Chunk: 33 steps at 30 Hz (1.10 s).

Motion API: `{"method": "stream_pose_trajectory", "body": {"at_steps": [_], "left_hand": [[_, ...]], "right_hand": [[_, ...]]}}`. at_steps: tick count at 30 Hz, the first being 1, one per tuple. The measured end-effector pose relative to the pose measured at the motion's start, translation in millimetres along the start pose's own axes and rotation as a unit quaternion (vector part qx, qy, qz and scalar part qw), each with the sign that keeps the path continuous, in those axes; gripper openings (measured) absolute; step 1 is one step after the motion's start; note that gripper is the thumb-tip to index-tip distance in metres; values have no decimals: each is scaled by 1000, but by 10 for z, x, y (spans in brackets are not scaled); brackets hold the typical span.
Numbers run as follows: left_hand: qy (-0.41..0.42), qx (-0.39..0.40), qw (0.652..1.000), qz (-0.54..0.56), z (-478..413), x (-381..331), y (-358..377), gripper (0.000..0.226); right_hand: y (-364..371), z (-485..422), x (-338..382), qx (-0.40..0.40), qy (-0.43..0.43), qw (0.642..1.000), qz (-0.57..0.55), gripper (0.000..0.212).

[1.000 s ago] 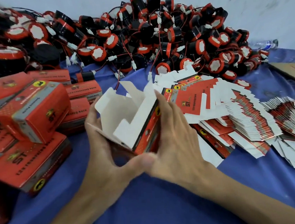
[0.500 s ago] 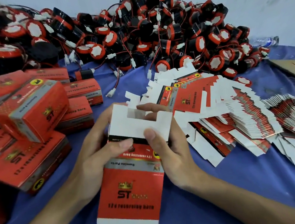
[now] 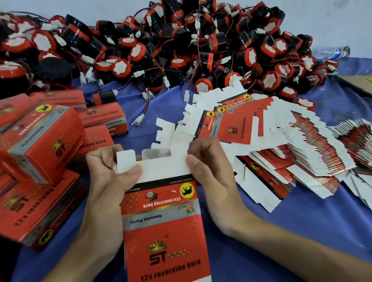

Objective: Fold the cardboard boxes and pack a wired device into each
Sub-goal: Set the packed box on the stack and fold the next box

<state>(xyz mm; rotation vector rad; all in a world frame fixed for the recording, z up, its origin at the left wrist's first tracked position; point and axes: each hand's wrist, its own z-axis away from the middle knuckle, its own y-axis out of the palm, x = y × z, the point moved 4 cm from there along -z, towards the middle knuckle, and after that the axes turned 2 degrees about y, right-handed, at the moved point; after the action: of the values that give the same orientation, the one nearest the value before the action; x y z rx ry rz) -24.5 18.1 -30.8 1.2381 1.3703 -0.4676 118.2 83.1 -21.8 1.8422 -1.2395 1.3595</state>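
Note:
A red cardboard box (image 3: 164,244) with white flaps is held upright in front of me, its printed face toward me and its long lid flap hanging down. My left hand (image 3: 107,181) pinches the white flap at the box's top left, thumb on the front. My right hand (image 3: 210,172) pinches the top right flap the same way. A big heap of black and red wired devices (image 3: 171,41) lies along the back of the table. A fanned stack of flat unfolded boxes (image 3: 270,138) lies to the right.
Several folded red boxes (image 3: 34,142) are piled at the left. A blue cloth (image 3: 312,231) covers the table. A brown cardboard sheet (image 3: 369,86) lies at the far right edge, and a plastic bottle (image 3: 332,52) lies against the wall.
The box has gone from lying open-end-up between my hands to standing with its printed face toward me. Both hands have moved to its top flaps and now pinch them.

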Motion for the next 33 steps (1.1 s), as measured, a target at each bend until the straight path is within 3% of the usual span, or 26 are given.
{"method": "stream_pose_trajectory", "body": {"at_steps": [3,7,14,20,23,25,28,33], "left_hand": [[2,-21,1000,-21,-102,-55,71,47],[4,-43,998,-35,-193,-118,154,69],[14,-46,995,-88,-196,-116,67,63],[40,102,986,-128,-27,-112,117,23],[56,135,966,-214,-41,-137,150,42],[48,115,956,-266,-73,-114,132,48],[4,110,969,-223,0,-114,154,30],[40,40,975,-213,40,-165,112,34]], "right_hand": [[-3,11,36,-9,-45,999,15,26],[8,14,83,-17,-86,991,99,29],[81,92,124,61,-121,981,140,38],[39,82,101,-3,-126,984,125,32],[17,60,99,-16,-123,986,109,20],[6,42,98,-24,-118,988,102,17],[-1,34,83,-21,-98,990,98,15],[65,-7,72,38,-33,996,78,23]]}}
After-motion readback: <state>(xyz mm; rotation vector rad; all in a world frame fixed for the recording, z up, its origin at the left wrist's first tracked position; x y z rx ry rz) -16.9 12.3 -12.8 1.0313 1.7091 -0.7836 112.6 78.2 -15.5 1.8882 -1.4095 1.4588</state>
